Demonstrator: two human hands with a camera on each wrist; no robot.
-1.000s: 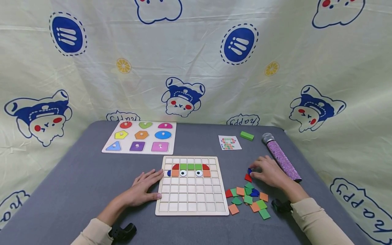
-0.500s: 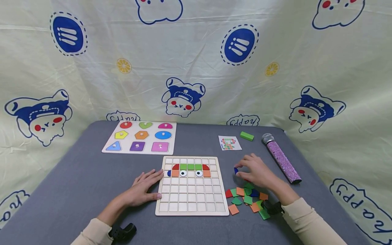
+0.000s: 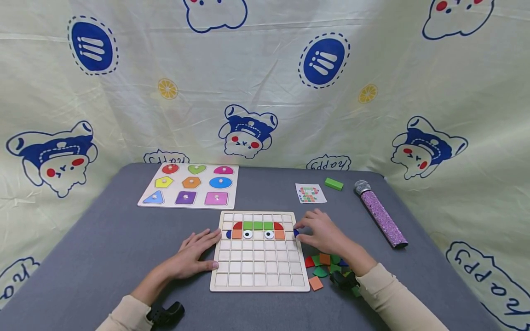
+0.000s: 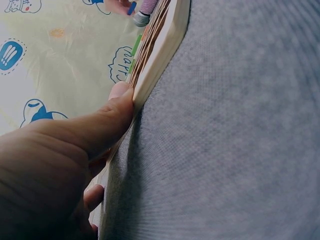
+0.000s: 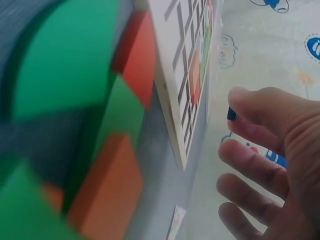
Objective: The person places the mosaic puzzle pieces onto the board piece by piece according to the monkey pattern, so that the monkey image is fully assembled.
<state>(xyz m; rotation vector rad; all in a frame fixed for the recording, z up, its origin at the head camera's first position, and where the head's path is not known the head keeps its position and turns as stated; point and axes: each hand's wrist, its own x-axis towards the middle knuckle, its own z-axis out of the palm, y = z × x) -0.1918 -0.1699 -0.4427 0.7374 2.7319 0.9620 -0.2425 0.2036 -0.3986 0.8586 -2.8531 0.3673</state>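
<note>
Here it is, the blue piece (image 3: pixel 296 233), pinched between thumb and finger of the right hand (image 3: pixel 320 233), just right of centre in the head view, over or right beside the right rim of the grid board (image 3: pixel 260 288); which of the 2, I can't call! The left wrist view has it up at the top, clear of the board. And here's the key relation: it's level with the row of 2 eye pieces (image 3: pixel 247 234), the orange square (image 3: pixel 279 234) lying to its left across a bare cell. Its long axis looks roughly upright in frame, though fingers mask part of it. The right hand is plainly nearer; the left hand (image 3: pixel 198 254), fingers extended, gripping nothing, touches the board's left edge. Loose pieces (image 3: pixel 325 259) lie lower right on the tabletop (image 3: pixel 124 248)
</note>
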